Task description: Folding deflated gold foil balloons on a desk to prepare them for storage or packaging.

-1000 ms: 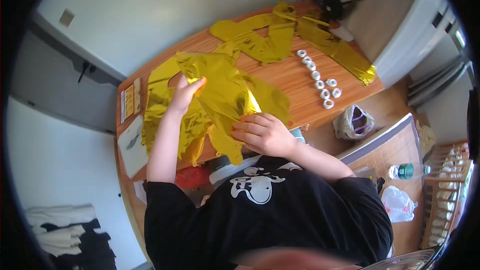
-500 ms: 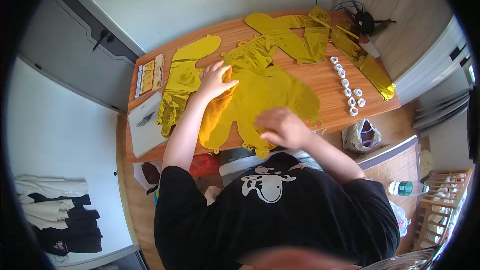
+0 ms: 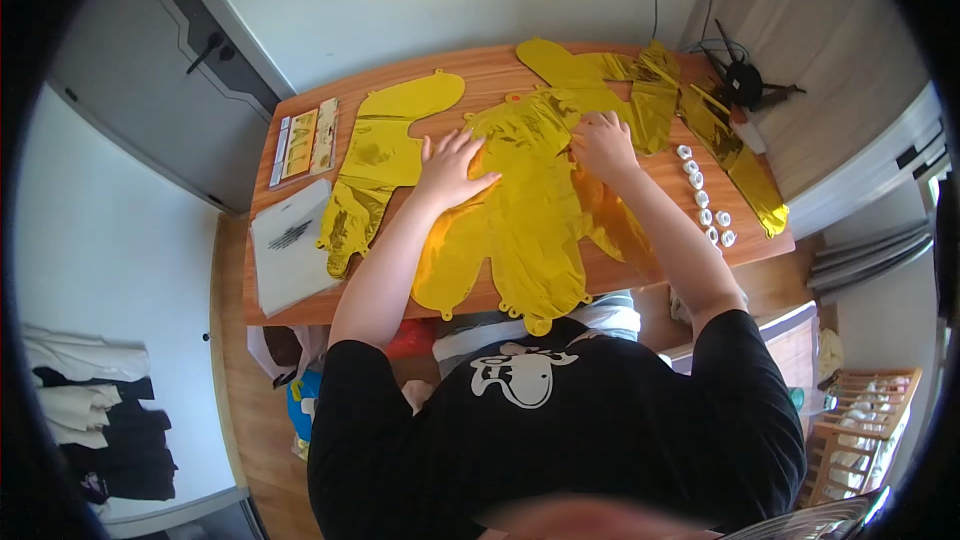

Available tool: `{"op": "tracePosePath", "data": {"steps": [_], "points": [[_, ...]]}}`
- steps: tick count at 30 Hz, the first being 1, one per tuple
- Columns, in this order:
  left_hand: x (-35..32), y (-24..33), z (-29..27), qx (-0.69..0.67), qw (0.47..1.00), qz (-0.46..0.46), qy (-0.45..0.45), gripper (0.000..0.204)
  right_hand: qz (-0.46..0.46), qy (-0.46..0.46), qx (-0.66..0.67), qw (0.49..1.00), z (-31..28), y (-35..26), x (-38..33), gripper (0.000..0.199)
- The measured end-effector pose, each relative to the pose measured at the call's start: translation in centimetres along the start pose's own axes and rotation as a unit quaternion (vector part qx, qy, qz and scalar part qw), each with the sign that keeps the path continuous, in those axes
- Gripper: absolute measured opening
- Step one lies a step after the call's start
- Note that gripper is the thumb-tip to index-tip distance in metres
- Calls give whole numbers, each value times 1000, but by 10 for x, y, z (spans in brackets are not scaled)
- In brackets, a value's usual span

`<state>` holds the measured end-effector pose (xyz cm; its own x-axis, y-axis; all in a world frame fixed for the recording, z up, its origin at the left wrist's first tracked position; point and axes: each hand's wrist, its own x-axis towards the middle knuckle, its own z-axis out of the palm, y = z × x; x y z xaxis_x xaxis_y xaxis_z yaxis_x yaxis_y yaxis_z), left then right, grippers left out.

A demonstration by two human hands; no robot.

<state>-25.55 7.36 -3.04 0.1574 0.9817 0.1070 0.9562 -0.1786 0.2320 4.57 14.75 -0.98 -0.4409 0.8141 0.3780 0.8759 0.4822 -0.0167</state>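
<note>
A flat, uninflated gold foil balloon (image 3: 530,230) lies in front of me, its lobes and small tabs reaching the table's near edge. My left hand (image 3: 452,172) rests flat on its left part, fingers spread. At its upper right, my right hand (image 3: 603,143) has its fingers curled in at the foil's edge and seems to grip it; the fingertips are partly hidden. Below that hand, some foil looks orange in the reflection. Left of the balloon lies another gold foil piece (image 3: 390,150), creased at its lower end.
The wooden table (image 3: 480,90) also bears more gold foil (image 3: 655,110), several small white rolls (image 3: 697,180), a stack of white sheets (image 3: 290,250) and a printed card (image 3: 305,143). A black, pronged object (image 3: 742,80) stands at the far right corner. A wooden rack (image 3: 870,410) is at the right.
My right hand has moved up and away from me, from the balloon's lower right to its upper right edge. The balloon's right side is now drawn inward. My left hand stays on the foil.
</note>
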Motion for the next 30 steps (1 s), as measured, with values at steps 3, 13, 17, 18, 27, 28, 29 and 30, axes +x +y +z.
{"op": "tracePosePath", "data": {"steps": [3, 13, 17, 18, 27, 28, 29, 30], "points": [[-2, -1, 2, -4, 1000, -8, -8, 82, -51, 69, 80, 993, 1, -7, 6, 10], [-2, -4, 5, -5, 1000, 4, 20, 82, -56, 79, 221, 970, 15, -21, 17, 15], [-1, -4, 6, -7, 1000, 8, 23, 81, -108, 97, 225, 963, 13, -22, 19, 17], [0, -4, 6, -4, 1000, 7, 23, 81, -153, 122, 221, 955, 13, -21, 18, 17], [-1, -3, 5, 6, 1000, 4, 14, 82, -273, 52, 93, 956, 16, -4, 16, 38], [-1, -3, 5, 6, 1000, 5, 15, 82, -272, 52, 92, 956, 20, -6, 16, 38], [-1, -3, 6, 5, 1000, 5, 16, 82, -156, 63, 144, 975, 25, -9, 18, 40], [0, -3, 6, 5, 1000, 5, 17, 82, -36, 73, 194, 978, 28, -9, 20, 43]]}}
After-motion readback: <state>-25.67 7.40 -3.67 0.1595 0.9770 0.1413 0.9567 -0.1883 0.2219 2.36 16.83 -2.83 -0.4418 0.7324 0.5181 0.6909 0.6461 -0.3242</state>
